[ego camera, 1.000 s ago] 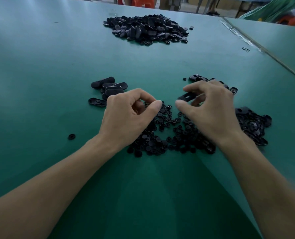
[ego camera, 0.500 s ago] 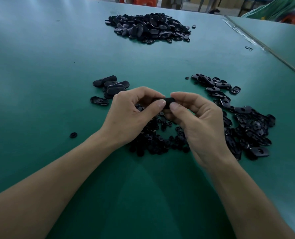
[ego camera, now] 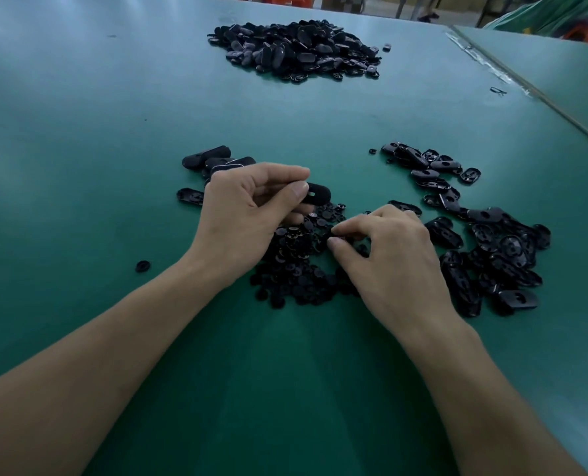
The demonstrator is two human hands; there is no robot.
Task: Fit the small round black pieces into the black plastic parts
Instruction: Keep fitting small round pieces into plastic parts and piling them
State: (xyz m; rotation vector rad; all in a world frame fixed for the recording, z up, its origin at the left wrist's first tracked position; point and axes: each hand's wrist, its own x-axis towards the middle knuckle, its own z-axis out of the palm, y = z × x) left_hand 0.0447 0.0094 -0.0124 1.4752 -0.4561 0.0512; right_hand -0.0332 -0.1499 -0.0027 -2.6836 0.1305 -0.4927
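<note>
The green surface carries everything. At the back is a big far heap of black parts, and on the right a loose spread of plastic parts, many lying hollow side up. A heap of small round pieces sits in the middle near the person, with a small cluster of parts just left of centre. The left hand holds one oblong part above the round pieces, pinched at one end between thumb and fingers, its other end sticking out free to the right. The right hand is down on the round pieces with thumb and forefinger nearly closed; I cannot tell whether a piece is already between them. A stray round piece lies apart on the left. Both kinds look like light, stiff, smooth moulded plastic, so they will likely slide on each other and skitter if nudged. The part is best held by its long edges, leaving its opening clear. A round piece is best taken by its rim, singly, from the heap's edge.
</note>
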